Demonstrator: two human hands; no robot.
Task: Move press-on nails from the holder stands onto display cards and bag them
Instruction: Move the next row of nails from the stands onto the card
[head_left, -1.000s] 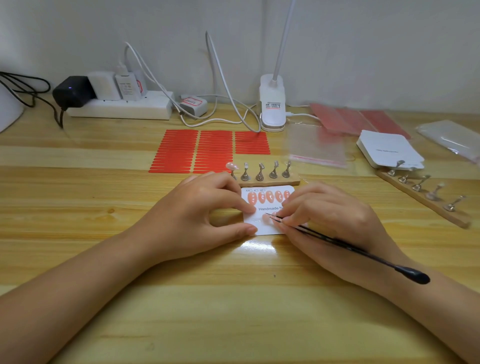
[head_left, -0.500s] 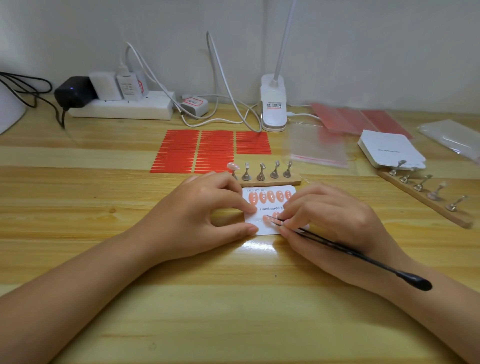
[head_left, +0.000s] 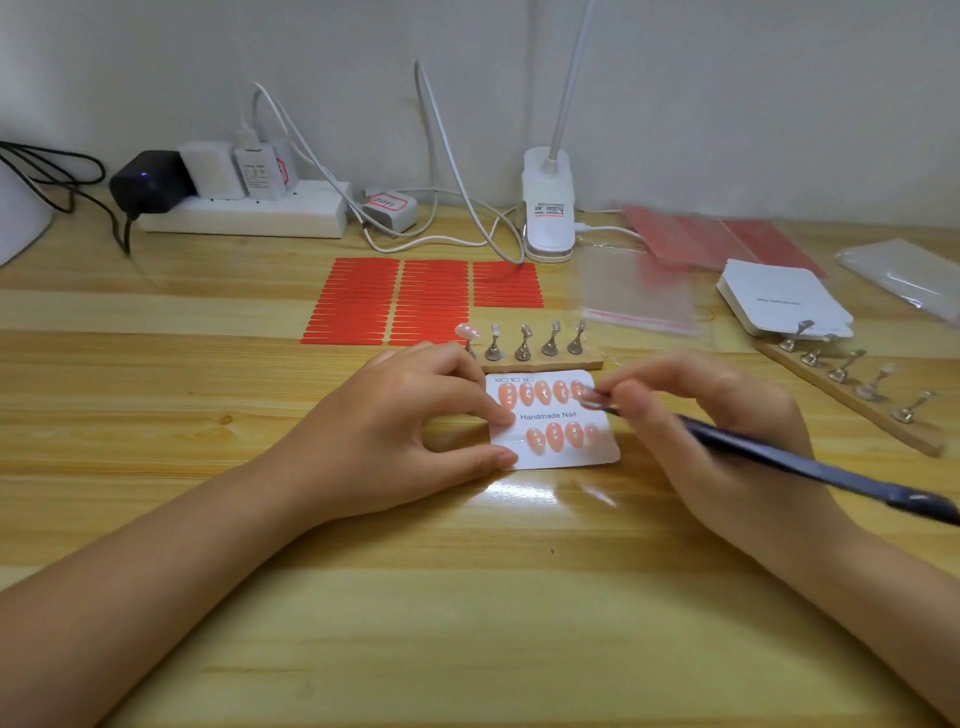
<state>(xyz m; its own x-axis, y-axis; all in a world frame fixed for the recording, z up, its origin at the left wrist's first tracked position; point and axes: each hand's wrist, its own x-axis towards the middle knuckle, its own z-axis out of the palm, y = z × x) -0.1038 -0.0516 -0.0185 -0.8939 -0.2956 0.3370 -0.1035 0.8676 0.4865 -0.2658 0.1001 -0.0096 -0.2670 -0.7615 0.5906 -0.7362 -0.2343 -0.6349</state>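
At right, tweezers (head_left: 810, 462) blur in hands (head_left: 727, 431).

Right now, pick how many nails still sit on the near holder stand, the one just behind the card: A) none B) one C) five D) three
B: on the near holder stand only the leftmost post carries a nail; the other four metal posts are bare, just behind the display card.
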